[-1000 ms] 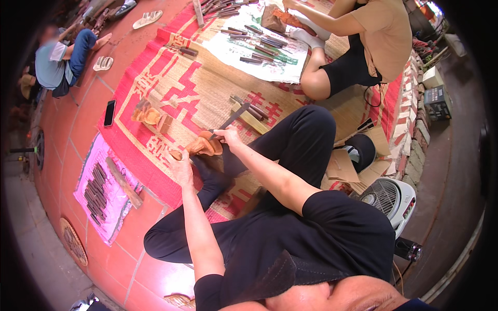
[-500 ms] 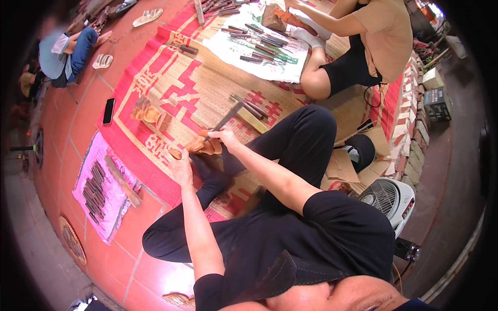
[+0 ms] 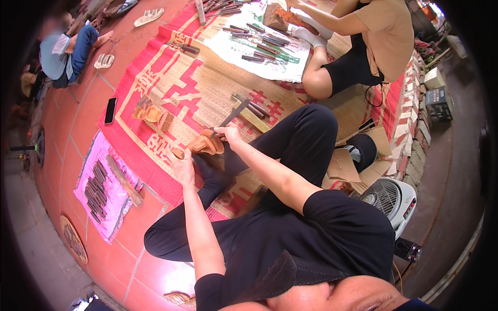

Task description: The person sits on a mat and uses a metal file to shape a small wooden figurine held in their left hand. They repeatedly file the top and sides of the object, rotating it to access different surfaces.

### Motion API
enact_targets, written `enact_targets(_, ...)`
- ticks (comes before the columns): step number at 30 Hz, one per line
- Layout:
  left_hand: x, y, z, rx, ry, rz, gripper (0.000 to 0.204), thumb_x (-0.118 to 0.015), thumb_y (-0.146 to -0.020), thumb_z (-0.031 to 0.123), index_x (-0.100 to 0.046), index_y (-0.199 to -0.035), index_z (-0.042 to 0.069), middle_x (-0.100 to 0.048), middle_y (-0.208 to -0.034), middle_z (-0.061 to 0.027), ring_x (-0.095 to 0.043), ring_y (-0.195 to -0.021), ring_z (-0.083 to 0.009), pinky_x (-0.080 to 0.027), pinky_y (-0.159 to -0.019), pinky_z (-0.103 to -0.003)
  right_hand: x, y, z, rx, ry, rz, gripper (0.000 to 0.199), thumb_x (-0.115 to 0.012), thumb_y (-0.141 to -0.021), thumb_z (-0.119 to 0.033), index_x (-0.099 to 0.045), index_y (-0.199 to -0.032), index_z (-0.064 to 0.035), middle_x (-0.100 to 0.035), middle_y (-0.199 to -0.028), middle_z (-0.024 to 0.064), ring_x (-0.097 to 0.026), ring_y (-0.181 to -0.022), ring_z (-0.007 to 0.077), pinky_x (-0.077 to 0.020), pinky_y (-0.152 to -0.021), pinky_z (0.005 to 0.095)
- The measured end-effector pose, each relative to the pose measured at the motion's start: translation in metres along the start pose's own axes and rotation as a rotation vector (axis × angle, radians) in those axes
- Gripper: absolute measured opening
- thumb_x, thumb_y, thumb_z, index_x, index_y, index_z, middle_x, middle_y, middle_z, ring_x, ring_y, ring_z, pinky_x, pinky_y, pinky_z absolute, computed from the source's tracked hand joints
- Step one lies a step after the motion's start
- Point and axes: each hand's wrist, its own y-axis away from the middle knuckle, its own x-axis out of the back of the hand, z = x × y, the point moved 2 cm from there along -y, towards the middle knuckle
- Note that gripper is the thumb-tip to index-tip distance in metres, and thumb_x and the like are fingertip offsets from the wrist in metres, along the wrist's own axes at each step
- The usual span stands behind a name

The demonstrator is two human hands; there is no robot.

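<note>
A carved piece of orange-brown wood lies across my lower legs. My left hand is closed around its left end. Closed on a long, flat, dark file, my right hand is at the carving's upper right. The near end of the file meets the wood, and its far end points up and right. Just beyond my hands, a second carved wooden figure lies on the mat.
Dark-handled tools lie on a pink cloth at left and a white sheet ahead. A wooden bar, phone, open cardboard box and fan surround me. Another person sits ahead right on the woven mat.
My right hand and the file have shifted slightly up and to the right along the carving. My left hand keeps its hold in nearly the same place.
</note>
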Motion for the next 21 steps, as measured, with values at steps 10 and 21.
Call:
enact_targets(10, 0.001, -0.001, -0.004, -0.013, -0.014, -0.009, 0.067, -0.065, -0.079, 0.019, -0.033, -0.135, 0.001, -0.042, -0.133, -0.0253, -0.040, -0.123, -0.0406, -0.033, -0.102, -0.045, -0.005, 0.006, -0.006, -0.009, -0.056, -0.002, 0.026, -0.076, -0.069, -0.017, -0.061, -0.081, -0.0001, -0.065, -0.080, 0.0119, -0.064, -0.071, 0.0197, -0.0503, -0.062, 0.0323)
enact_targets(21, 0.000, 0.000, 0.002, -0.044, -0.016, -0.009, 0.068, -0.064, -0.079, 0.023, -0.032, -0.135, 0.001, -0.042, -0.132, -0.0266, -0.040, -0.123, -0.0411, -0.033, -0.102, -0.045, 0.003, -0.008, 0.000, -0.011, -0.018, 0.004, 0.033, -0.079, -0.066, -0.021, -0.060, -0.083, -0.0006, -0.063, -0.075, 0.0095, -0.060, -0.067, 0.0178, -0.0481, -0.063, 0.0324)
